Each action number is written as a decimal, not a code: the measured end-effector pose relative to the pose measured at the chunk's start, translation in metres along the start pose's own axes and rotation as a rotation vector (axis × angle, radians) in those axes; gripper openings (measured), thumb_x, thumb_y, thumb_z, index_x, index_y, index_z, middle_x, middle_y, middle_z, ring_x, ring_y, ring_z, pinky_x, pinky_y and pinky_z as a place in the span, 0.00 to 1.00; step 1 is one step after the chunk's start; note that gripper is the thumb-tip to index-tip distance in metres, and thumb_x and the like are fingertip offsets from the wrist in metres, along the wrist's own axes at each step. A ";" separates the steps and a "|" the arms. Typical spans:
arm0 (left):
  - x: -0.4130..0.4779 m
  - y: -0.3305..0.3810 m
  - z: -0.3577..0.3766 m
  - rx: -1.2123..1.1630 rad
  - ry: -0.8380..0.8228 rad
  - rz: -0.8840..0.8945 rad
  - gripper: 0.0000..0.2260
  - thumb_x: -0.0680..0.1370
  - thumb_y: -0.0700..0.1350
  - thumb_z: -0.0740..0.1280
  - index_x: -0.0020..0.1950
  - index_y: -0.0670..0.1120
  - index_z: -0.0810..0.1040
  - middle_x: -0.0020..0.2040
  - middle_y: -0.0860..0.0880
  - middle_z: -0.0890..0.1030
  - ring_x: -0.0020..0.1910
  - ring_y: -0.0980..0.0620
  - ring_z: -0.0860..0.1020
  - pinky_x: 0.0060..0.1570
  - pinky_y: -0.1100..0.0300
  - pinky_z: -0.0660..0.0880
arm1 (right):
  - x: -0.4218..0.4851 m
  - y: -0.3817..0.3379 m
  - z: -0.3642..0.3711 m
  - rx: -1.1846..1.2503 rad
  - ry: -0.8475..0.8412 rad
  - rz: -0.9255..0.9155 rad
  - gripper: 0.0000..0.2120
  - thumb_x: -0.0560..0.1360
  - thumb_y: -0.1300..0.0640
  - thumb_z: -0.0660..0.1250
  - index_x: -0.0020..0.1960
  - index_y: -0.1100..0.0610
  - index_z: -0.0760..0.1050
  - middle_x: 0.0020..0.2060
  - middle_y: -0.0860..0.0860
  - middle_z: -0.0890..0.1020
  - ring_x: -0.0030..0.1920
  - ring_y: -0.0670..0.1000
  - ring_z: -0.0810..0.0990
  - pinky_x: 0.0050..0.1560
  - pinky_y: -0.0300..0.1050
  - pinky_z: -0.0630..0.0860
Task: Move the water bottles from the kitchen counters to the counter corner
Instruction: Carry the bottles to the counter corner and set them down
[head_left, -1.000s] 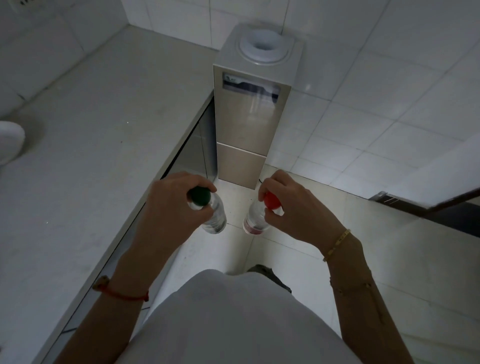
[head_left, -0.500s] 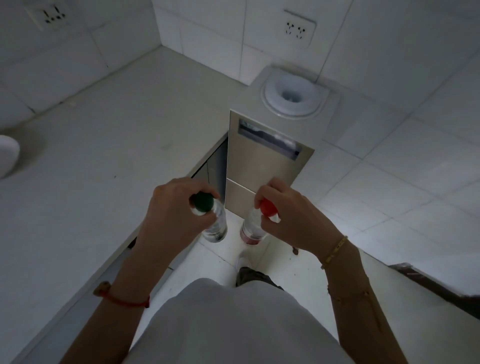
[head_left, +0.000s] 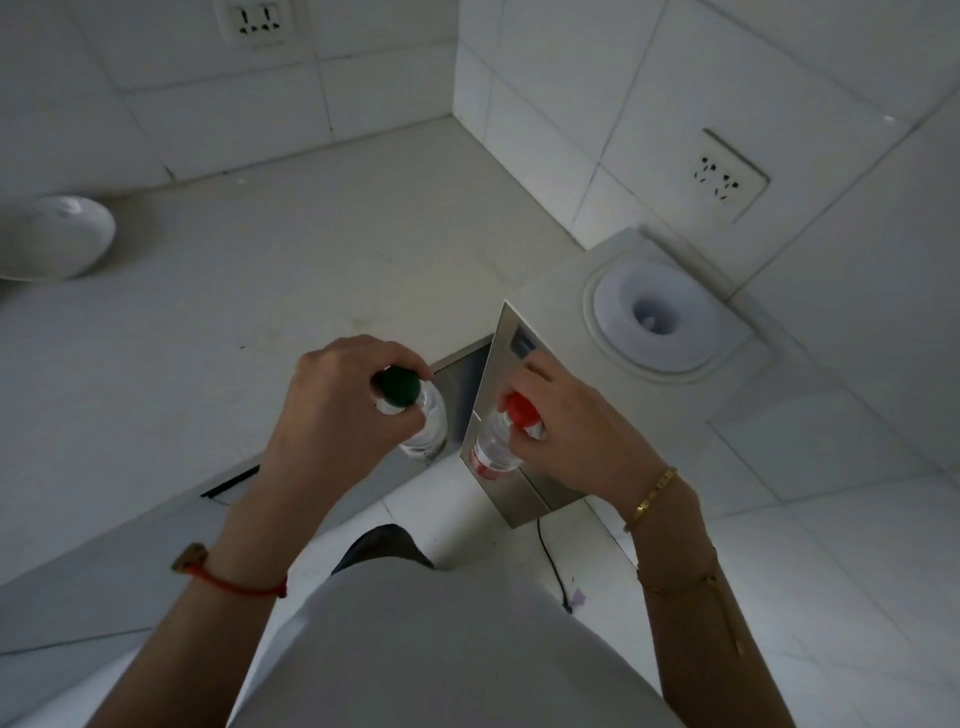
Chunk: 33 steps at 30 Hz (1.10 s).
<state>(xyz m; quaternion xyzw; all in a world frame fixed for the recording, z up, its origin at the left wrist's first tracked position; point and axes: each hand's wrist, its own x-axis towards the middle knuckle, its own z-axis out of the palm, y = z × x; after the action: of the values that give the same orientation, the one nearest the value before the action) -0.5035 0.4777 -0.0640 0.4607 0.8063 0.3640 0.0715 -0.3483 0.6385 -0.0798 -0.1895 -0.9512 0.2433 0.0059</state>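
Beyond the worktop's (head_left: 218, 332) front edge, two bottles are carried by their necks — green-capped bottle (head_left: 415, 415) gripped in the left hand (head_left: 343, 410), red-capped bottle (head_left: 498, 441) in the right hand (head_left: 566, 431) — probably for setting down upright in the far corner.

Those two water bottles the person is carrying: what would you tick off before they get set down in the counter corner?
1. Left hand grips the green-capped bottle near its cap: ok.
2. Right hand grips the red-capped bottle near its cap: ok.
3. Both caps on: ok. Screwed tight: cannot tell.
4. Counter bare where the two tiled walls meet: ok, nothing stands there.
5. White bowl out of the way: ok, it sits far left, apart from the corner.
6. Bottles over the counter: not ok, both hang past its edge, in front of the water dispenser.
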 end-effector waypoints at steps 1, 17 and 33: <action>0.004 0.001 0.001 0.009 0.007 -0.019 0.13 0.64 0.37 0.76 0.45 0.49 0.83 0.41 0.53 0.83 0.40 0.55 0.79 0.44 0.57 0.79 | 0.007 0.004 -0.002 0.002 -0.008 -0.010 0.13 0.72 0.56 0.68 0.54 0.54 0.71 0.55 0.48 0.70 0.49 0.47 0.75 0.53 0.39 0.76; 0.093 -0.036 0.004 0.064 0.035 -0.145 0.13 0.64 0.38 0.76 0.46 0.51 0.83 0.42 0.54 0.83 0.41 0.56 0.79 0.45 0.59 0.79 | 0.128 0.036 -0.020 0.026 -0.040 -0.141 0.12 0.71 0.57 0.69 0.52 0.51 0.70 0.52 0.47 0.70 0.47 0.48 0.76 0.49 0.40 0.80; 0.227 -0.086 -0.013 0.089 0.023 -0.086 0.13 0.65 0.42 0.76 0.47 0.52 0.82 0.44 0.55 0.83 0.41 0.57 0.79 0.44 0.58 0.79 | 0.265 0.055 -0.051 -0.051 0.048 -0.152 0.12 0.73 0.58 0.67 0.55 0.53 0.70 0.56 0.50 0.70 0.47 0.48 0.75 0.47 0.36 0.76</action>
<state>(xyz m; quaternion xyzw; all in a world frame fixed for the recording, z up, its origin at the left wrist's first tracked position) -0.6972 0.6250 -0.0610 0.4240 0.8416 0.3296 0.0573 -0.5691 0.8029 -0.0824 -0.1225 -0.9684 0.2131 0.0421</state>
